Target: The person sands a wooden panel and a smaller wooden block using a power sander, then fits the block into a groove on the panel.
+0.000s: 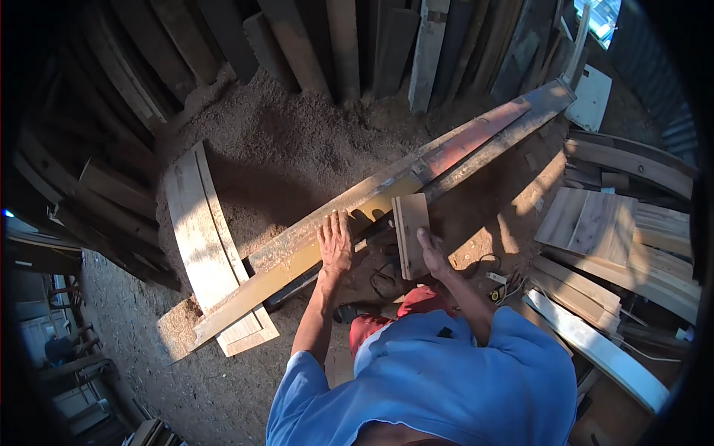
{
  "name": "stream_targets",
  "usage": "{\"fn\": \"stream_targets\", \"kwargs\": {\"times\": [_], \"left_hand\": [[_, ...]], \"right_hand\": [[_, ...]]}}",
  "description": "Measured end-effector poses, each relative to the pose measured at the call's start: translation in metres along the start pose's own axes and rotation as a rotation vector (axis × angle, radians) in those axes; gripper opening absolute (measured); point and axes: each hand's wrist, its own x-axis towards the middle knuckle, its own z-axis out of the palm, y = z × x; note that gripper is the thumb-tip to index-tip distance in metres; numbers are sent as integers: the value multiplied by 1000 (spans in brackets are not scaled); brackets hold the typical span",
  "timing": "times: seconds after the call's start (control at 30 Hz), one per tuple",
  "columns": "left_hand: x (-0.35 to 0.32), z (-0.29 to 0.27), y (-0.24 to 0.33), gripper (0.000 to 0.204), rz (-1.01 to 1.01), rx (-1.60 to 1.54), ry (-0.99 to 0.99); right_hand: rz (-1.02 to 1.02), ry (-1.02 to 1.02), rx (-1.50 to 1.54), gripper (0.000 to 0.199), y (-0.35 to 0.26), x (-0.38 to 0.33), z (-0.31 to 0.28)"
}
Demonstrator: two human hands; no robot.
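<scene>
A long, narrow machine bed (pixel 297 271), dusty with a yellowish side face, runs diagonally from the lower left to the upper right. My left hand (pixel 336 244) lies on its top edge, fingers stretched out and holding nothing. In my right hand (pixel 433 255) is a short wooden board (pixel 413 227), stood on end beside the bed. A lengthwise line along its left side suggests a second piece or a groove; I cannot tell which. My right thumb shows on its near face, and the other fingers are hidden behind it.
Pale planks (pixel 195 230) lie across the bed's left end. Sawdust (pixel 271 126) is heaped behind it, below leaning timbers (pixel 342 44). Stacked boards (pixel 587 223) and a long white piece (pixel 599 349) are at right. Cables (pixel 513 286) lie near my right arm.
</scene>
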Motion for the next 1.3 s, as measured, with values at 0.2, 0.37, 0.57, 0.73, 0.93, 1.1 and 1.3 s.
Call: {"fn": "stream_targets", "kwargs": {"times": [0.2,0.37,0.57,0.73,0.93,1.1,1.3], "left_hand": [[47,22,40,133,-125,231,-202],[51,18,36,107,-173,117,-157],[56,17,41,76,-192,38,-76],[67,6,47,82,-236,43,-49],[70,-7,42,112,-276,-81,-90],[-4,-31,-40,107,-653,-231,392],[-237,-64,-216,80,-1465,250,470]], "right_hand": [[252,130,38,70,4,25,-87],[214,226,-17,59,3,51,-106],[76,136,-73,55,1,72,-111],[99,20,-109,56,-11,72,-103],[281,202,-229,61,47,65,-91],[180,-98,-70,65,-15,39,-50],[227,-463,-31,64,-6,7,31]]}}
